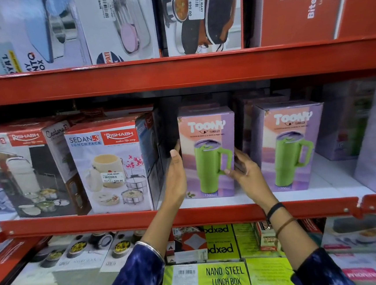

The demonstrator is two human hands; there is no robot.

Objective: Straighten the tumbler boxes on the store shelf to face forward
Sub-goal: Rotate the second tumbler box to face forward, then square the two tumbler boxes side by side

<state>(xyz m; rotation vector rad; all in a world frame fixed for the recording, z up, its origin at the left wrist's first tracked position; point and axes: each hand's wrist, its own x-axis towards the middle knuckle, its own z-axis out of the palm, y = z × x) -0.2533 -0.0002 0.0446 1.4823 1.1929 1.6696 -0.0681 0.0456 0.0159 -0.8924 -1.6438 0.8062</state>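
Observation:
Two purple "Toony" tumbler boxes with a green mug picture stand upright on the middle shelf. The left tumbler box faces forward, between my two hands. My left hand lies flat against its left side, fingers up. My right hand grips its lower right edge, thumb on the front face. The right tumbler box stands a short gap away, its front face also showing, untouched. More purple boxes sit blurred behind and to the right.
A white and red Sedan-3 lunch pack box stands just left of my left hand. The red shelf rail runs along the front. Lunch boxes fill the shelf above, and a Nano Steel lunch box lies below.

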